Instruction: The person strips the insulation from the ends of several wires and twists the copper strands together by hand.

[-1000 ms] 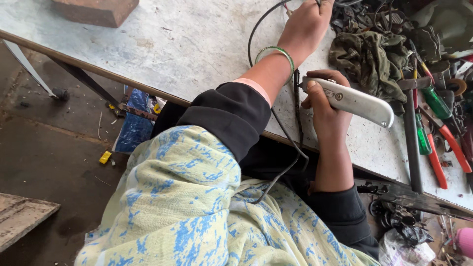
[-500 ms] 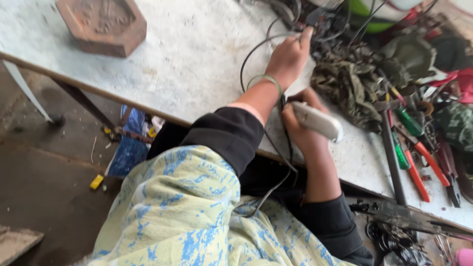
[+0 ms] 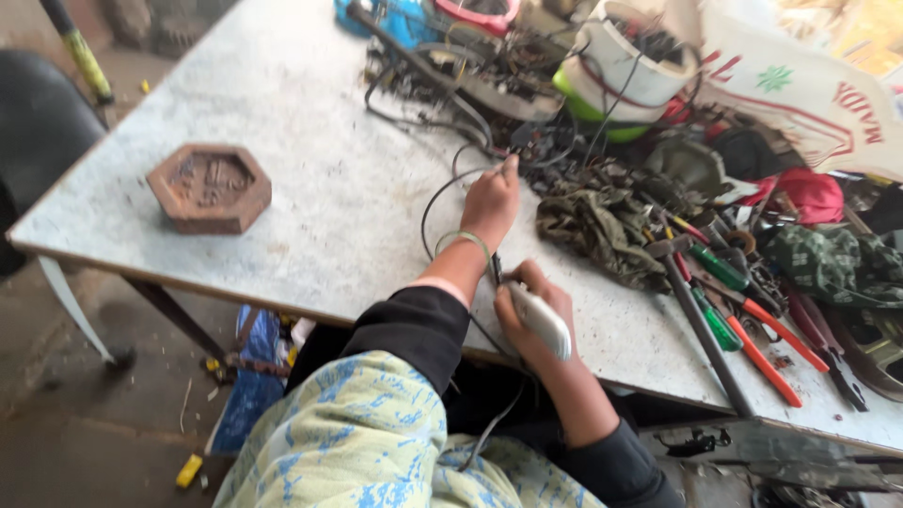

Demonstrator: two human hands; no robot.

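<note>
My left hand (image 3: 491, 199), with a green bangle on the wrist, reaches out over the grey table (image 3: 310, 188) and pinches a black cable (image 3: 435, 202) that loops across the top. My right hand (image 3: 527, 315) sits near the table's front edge, closed round a white handheld device (image 3: 544, 322) whose cord hangs down toward my lap. The two hands are a short way apart, the right one just behind the left wrist.
A brown hexagonal block (image 3: 209, 186) lies at the left. A camouflage rag (image 3: 602, 230), a hammer (image 3: 704, 325), green and red handled screwdrivers (image 3: 752, 343), tangled wires and a white bucket (image 3: 640, 61) crowd the right and back. A black chair (image 3: 38, 141) stands at far left.
The view has lifted and pulled back, showing more of the table. My left hand stays on the cable. My right hand has drawn the white device closer to the table's edge.
</note>
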